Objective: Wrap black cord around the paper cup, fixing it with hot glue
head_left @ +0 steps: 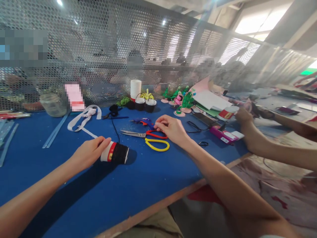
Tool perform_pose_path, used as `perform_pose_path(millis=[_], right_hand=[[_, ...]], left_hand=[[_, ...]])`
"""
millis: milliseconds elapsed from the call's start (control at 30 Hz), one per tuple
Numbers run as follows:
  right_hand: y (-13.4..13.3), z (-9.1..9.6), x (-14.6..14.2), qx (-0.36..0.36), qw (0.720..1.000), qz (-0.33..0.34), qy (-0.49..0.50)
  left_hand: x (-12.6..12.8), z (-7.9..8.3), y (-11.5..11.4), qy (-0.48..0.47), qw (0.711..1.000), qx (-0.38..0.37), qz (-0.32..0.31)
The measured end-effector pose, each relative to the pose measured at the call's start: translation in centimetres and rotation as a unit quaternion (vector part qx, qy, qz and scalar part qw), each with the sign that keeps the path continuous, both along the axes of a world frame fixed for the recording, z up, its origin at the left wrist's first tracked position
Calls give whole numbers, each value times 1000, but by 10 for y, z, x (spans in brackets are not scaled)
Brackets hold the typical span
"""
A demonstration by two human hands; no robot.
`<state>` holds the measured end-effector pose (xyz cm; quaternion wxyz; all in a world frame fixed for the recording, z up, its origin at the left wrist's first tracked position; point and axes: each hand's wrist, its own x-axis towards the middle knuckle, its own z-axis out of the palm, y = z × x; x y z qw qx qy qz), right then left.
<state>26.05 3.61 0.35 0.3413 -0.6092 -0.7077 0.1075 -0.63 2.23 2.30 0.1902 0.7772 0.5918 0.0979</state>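
My left hand (92,148) grips a paper cup (107,152) lying on its side, its mouth toward the right. Black yarn (120,153) covers the half near the rim; a white and red-yellow part shows beside my fingers. A black strand runs from there back to a dark yarn bundle (114,109). My right hand (170,129) has its fingers closed at the handle end of a blue glue gun (146,123) with a red trigger, lying on the table. Just below are scissors (157,145) with red and yellow handles, blades pointing left.
White ribbon (74,125), a glass jar (53,105) and glue sticks (55,132) lie left. Behind are stacked paper cups (135,88), two small black-and-white buckets (150,105) and green craft plants (187,102). A purple box (224,135) and a co-worker's arm (267,148) are right.
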Motion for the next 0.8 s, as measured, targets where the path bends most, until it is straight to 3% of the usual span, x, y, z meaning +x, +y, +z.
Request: perform_pose_path(millis=[67,233,567,700,800], right_hand=[[-11,3,-19,-42,990,93,100],[-25,-8,-56,-133,967,216,26],[-19,-41,-89,-260,930,181,188],[-19,-30,-86,-271,911,188,246],[-20,-12,-75,-243,891,187,336]], left_hand=[[-1,0,2,-9,1000,-5,-5],[-5,-5,9,-76,993,-87,6],[-3,-10,4,-271,941,-195,51],[-5,-11,8,-294,933,-196,65],[-9,-9,13,-239,954,-177,47]])
